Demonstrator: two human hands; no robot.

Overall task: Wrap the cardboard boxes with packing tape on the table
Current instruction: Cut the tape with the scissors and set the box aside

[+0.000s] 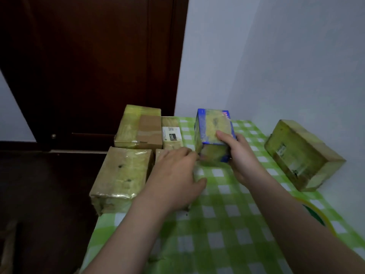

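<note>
Taped blue box point(214, 127) is held toward the table's point(227, 224) far edge, long axis running near-to-far, far end tipped up. The right hand point(241, 157) grips its near end, thumb on top, fingers round the right side. The left hand point(175, 175) is loosely spread, fingertips at the box's near-left corner; contact too blurred to tell.

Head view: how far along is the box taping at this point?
Looks done: the front-left box, the labelled box and the box by the wall all shine with tape. In hand: the right hand grips the blue box, taped across its top; the left hand reaches its lower edge. Left: the back-left box shows bare cardboard. The tape roll lies partly hidden behind the right forearm.
</note>
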